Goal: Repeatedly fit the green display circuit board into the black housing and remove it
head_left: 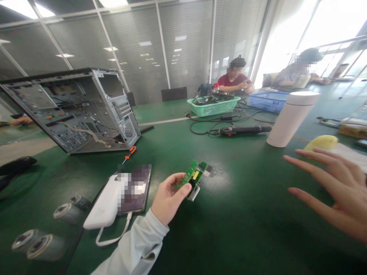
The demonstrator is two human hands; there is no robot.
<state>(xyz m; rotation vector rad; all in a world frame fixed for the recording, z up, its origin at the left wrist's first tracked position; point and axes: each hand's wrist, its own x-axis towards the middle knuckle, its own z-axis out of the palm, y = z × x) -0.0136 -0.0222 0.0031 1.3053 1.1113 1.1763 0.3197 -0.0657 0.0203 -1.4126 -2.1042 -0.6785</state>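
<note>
Closest to the camera, a pale grey sleeve (137, 248) led up to the person's left hand (168, 200), which was closed around a small green circuit board (194, 176). Thumb and fingers pinched the board's near end, and it was held tilted just above the dark green table (243, 221), near the middle of the view. A small white part hung at the board's lower edge; what it was could not be made out.

The right hand (335, 187) hovered at the right edge with fingers spread wide and straight, holding nothing, well apart from the board.

Just left of the left hand lay a white power bank (104, 202) with a phone (134, 189) resting partly on it. Beyond them, an orange-handled screwdriver (130, 152) lay beside an open computer case (77, 110) tipped on its side. Short metal cylinders (37, 244) stood at the lower left.

Farther back stood a white tumbler (291, 118), with a black tool (243, 130) and its cables beside it, then a green basket (213, 105) and a blue basket (268, 100). Two other people sat at the far end.
</note>
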